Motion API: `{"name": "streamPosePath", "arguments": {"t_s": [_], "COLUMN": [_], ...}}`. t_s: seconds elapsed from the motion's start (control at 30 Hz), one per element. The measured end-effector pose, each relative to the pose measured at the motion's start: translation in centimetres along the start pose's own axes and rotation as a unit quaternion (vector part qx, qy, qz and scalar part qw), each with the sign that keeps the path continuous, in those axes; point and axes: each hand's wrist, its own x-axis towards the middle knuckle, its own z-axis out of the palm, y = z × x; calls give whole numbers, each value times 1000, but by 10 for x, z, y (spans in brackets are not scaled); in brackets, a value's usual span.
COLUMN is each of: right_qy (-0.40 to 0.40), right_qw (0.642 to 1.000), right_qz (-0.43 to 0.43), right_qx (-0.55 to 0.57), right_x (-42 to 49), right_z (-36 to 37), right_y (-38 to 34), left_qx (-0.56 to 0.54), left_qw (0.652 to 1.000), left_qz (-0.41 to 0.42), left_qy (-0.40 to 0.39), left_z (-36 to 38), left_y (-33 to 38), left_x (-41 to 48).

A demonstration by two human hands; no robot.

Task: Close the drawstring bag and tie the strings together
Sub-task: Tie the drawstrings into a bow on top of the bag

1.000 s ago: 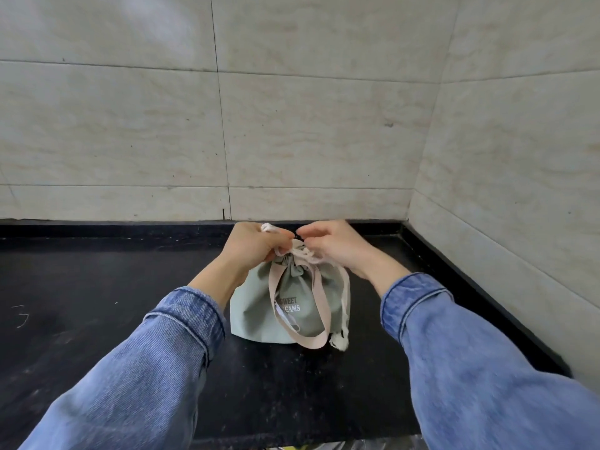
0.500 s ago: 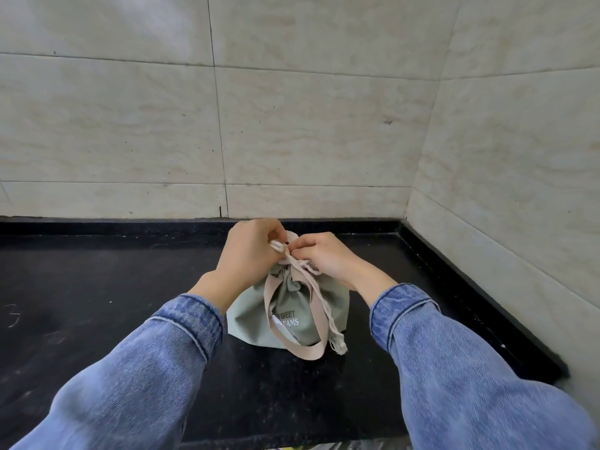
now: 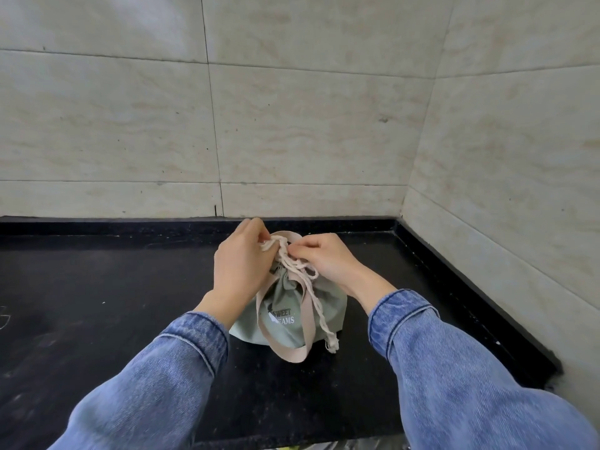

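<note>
1. Two denim sleeves [image 3: 156, 378] are reaching forward over the black counter [image 3: 97, 287].
2. Bag [image 3: 328, 303] is sitting mid-counter, mouth gathered shut.
3. Left hand [image 3: 240, 267] and right hand [image 3: 324, 258] are each pinching the strings [image 3: 292, 264] atop it.
4. Tiled wall [image 3: 292, 125] is standing behind.

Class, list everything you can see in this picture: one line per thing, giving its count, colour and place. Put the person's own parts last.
Drawstring bag: one, sage green with white lettering, standing on the counter at centre, mouth gathered.
Strap: one, beige, looping down the bag's front.
Strings: cream cord, bunched at the bag's top, one end hanging to the counter.
Counter: one, black, under the bag.
Wall tiles: beige, behind and to the right.
Sleeves: two, blue denim, foreground.
Left hand: one, gripping the strings.
Right hand: one, pinching the strings.
</note>
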Motion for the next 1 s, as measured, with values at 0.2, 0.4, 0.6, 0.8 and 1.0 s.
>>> {"name": "streamPosePath", "arguments": {"t_s": [0.2, 0.4, 0.6, 0.8, 1.0], "right_qy": [-43, -24, 10, 8, 2], "right_qw": [997, 998, 998, 997, 999], "right_qz": [6, 2, 7, 8, -12], "right_qx": [57, 64, 68, 72, -30], "right_x": [-1, -2, -2, -1, 4], "right_z": [1, 3, 6, 6, 6], "right_y": [-2, -2, -9, -11, -19], "left_qx": [-4, 4, 5, -15, -39], "left_qw": [999, 996, 993, 994, 994], "left_qz": [42, 85, 113, 97, 89], "left_qy": [-16, -23, -35, -45, -59], "left_z": [-4, -5, -11, -13, -16], "left_y": [1, 0, -3, -4, -4], "left_x": [-4, -5, -3, -3, 0]}}
